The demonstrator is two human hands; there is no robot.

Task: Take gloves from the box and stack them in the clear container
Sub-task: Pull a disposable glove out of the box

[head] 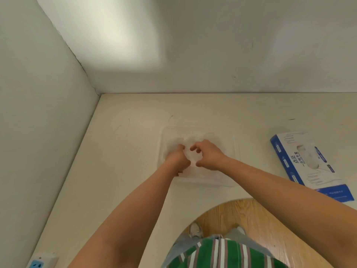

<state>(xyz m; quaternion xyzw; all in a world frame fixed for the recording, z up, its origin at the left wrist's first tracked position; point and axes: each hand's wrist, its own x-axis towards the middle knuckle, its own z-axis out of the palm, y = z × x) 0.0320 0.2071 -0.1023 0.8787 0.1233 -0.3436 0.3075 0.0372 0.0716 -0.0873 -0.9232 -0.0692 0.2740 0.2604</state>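
A clear plastic container (234, 146) sits on the cream table, with thin translucent gloves (190, 171) lying inside it. Both my hands are inside the container, over the gloves. My left hand (178, 158) has its fingers curled and pinches the glove film. My right hand (207, 155) has curled fingers and thumb touching the same film; its grip is hard to make out. The blue and white glove box (307, 165) lies flat at the right, apart from both hands, with a glove showing in its opening.
The cream table (125, 171) meets white walls at the back and left. A power strip (41, 261) lies at the front left corner. The table's curved front edge shows wooden floor (251, 215) and my shoe below.
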